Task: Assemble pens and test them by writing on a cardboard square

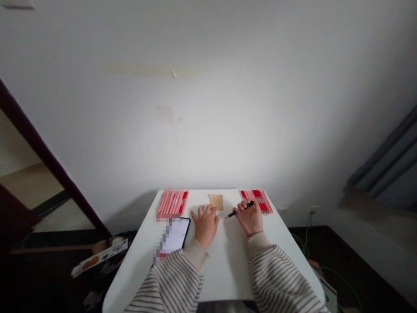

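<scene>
My right hand (250,219), palm turned up, has its fingers curled round a black pen (240,209) whose tip points left and down. Flat on the white table (224,269) lies my left hand (206,225), fingers spread, close to the lower edge of a small tan paper square (216,201). Whether its fingertips touch the paper I cannot tell for sure. Behind my right hand is a bundle of pink and red pens (258,198). A second row of pink and red sticks, perhaps pens (172,201), sits at the table's far left corner.
A phone (176,234) with a lit screen, partly blurred out, lies left of my left hand. The wall (211,143) rises behind the table. A printed box (100,257) is on the floor at left, and green cables (302,245) run at right.
</scene>
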The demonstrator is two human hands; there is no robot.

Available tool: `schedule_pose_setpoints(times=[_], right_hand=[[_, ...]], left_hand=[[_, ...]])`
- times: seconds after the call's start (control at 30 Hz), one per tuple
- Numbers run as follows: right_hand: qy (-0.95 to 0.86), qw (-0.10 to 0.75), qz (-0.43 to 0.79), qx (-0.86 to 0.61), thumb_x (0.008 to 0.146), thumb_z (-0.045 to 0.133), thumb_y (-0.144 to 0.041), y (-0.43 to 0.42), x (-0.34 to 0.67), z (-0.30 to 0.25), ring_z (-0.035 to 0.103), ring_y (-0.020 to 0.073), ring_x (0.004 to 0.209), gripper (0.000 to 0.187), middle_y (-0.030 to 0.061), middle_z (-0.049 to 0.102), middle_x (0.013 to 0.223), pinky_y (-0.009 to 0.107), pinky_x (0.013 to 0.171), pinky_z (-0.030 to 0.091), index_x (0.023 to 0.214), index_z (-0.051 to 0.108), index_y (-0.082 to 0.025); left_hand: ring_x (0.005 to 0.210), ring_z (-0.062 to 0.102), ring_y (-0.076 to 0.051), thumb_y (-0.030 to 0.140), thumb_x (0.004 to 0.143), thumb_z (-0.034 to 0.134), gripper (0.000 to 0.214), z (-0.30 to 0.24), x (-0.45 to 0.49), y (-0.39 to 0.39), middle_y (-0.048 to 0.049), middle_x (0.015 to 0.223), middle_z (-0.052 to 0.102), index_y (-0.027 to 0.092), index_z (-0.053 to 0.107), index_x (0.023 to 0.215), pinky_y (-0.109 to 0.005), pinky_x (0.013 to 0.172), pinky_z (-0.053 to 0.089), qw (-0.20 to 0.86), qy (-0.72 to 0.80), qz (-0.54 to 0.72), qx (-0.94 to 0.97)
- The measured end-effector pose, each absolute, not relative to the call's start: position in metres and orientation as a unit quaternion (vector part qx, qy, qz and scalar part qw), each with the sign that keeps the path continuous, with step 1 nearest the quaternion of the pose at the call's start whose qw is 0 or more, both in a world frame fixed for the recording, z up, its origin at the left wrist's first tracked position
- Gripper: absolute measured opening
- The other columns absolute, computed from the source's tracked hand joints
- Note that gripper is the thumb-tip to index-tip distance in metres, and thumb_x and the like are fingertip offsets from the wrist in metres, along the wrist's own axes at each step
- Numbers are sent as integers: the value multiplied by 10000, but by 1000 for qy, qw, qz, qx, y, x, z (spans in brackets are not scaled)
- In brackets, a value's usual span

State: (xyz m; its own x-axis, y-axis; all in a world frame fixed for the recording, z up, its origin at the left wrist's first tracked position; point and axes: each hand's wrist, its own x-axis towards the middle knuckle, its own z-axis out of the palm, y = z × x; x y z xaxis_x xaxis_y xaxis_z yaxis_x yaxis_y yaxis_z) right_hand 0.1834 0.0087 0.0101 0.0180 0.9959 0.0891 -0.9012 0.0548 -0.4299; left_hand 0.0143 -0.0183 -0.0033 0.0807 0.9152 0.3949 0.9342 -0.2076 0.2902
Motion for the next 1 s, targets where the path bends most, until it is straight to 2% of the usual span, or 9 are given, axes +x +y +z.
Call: schedule_pose_setpoints(times=[0.23,0.43,0.5,0.6,0.73,0.9,1.0], right_hand=[[-195,709,662,-144,800,589,-531,11,182,7,458,102,594,280,-53,511,693,307,636,421,778,574,-252],[-196,727,624,-210,738,708,-415,20,182,-2,518,93,664,214,-46,575,749,300,681,475,852,641,-247],[-200,730,617,-216,724,726,-407,20,182,-1,536,99,683,232,-49,578,722,324,735,502,874,653,-246],[-209,733,612,-209,733,722,-415,16,182,3,553,110,689,242,-58,572,657,417,853,516,902,659,-254],[-231,745,586,-218,732,723,-431,14,183,7,564,112,692,267,-59,586,650,476,891,513,926,665,-258],[-287,731,537,-307,688,733,-484,20,183,-1,572,121,732,327,-15,627,707,401,835,526,865,695,-212],[-327,725,492,-353,638,769,-460,24,183,-9,570,125,762,339,18,659,828,349,805,503,822,700,-183]], left_hand=[[1185,390,-311,337,869,466,334,-3,14,-18,-53,1256,555,328,542,1194,-708,983,246,21,-630,-253,-734],[1193,390,-311,327,879,441,365,-6,13,-16,-76,1261,563,299,522,1233,-700,1002,230,17,-631,-258,-732],[1199,387,-312,333,882,432,365,-8,13,-16,-81,1258,566,293,525,1233,-706,1003,223,19,-631,-261,-730],[1197,395,-314,332,883,430,352,-10,12,-15,-76,1255,570,295,539,1216,-709,995,234,22,-631,-264,-729],[1178,414,-311,316,874,450,342,-8,12,-15,-75,1248,572,297,551,1200,-701,983,256,23,-630,-264,-730],[1150,421,-291,317,873,454,306,-4,12,-16,-66,1198,587,313,582,1151,-663,989,266,15,-631,-266,-729],[1105,439,-274,308,874,459,260,-2,12,-15,-56,1124,617,318,629,1070,-630,993,268,16,-623,-276,-732]])
